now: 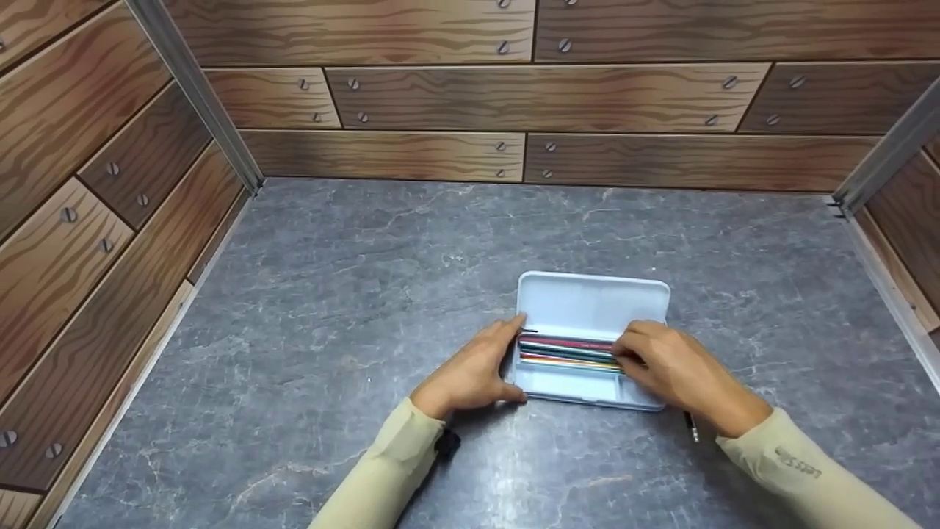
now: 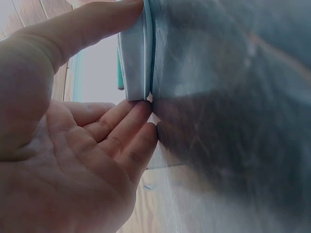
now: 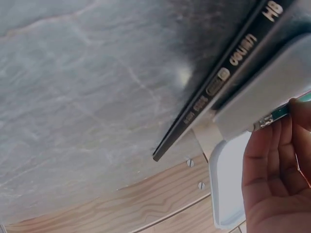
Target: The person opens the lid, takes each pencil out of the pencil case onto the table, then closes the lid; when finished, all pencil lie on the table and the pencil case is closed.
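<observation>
A pale plastic pencil case [image 1: 580, 297] lies on the table with its lid raised at the back. Several colored pencils [image 1: 558, 351] lie lengthwise in its tray. My left hand [image 1: 474, 367] grips the case's left end, thumb at the front corner and fingers toward the hinge; the left wrist view shows fingertips against the case wall [image 2: 135, 63]. Over the tray's right part, my right hand [image 1: 664, 364] pinches a green pencil [image 3: 279, 113] near its metal band and pale eraser. That pencil's far part is out of sight in the right wrist view.
A black pencil marked HB [image 3: 214, 85] lies on the table just right of the case, partly under the right forearm in the head view. Wood-patterned panels [image 1: 440, 95] wall in the gray marbled tabletop [image 1: 352, 257] at the back and sides.
</observation>
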The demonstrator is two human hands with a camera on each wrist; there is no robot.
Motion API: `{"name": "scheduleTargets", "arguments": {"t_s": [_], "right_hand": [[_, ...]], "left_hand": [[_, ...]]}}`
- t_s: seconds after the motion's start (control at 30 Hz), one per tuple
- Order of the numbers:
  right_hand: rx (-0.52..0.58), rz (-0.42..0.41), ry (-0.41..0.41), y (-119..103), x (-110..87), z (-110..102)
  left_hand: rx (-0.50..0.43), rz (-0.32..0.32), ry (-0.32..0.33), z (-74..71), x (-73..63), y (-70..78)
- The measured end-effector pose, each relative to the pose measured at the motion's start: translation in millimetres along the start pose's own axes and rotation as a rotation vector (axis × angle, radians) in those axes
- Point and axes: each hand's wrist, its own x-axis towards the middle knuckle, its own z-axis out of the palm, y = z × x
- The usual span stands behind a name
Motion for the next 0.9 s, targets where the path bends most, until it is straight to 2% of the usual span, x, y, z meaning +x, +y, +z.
{"name": "scheduleTargets", "arguments": {"t_s": [0.17, 0.27, 0.43, 0.6, 0.7, 0.83, 0.9], "right_hand": [[0.029, 0.013, 0.068, 0, -4.5, -7], [0.096, 0.074, 0.120, 2, -10.6, -10], [0.195, 0.260, 0.187, 7, -26.2, -17], [0.171, 0.409, 0.299, 9, -40.6, -22], [0.149, 0.544, 0.355, 11, -47.4, -28], [0.126, 0.733, 0.335, 14, -55.3, -36], [0.101, 0.785, 0.300, 16, -59.1, -39]], "left_hand": [[0.004, 0.013, 0.003, -0.7, -0.1, -0.2], [0.010, 0.036, 0.010, -0.7, 0.7, -0.6], [0.017, 0.050, 0.011, 0.5, 1.7, -1.4], [0.009, 0.021, -0.002, 0.6, 1.5, -0.2], [-0.003, 0.003, -0.009, 0.6, 0.7, 0.2], [-0.011, -0.004, -0.009, 0.8, 0.2, -0.2], [-0.014, -0.003, -0.007, 0.4, 0.5, -0.1]]}}
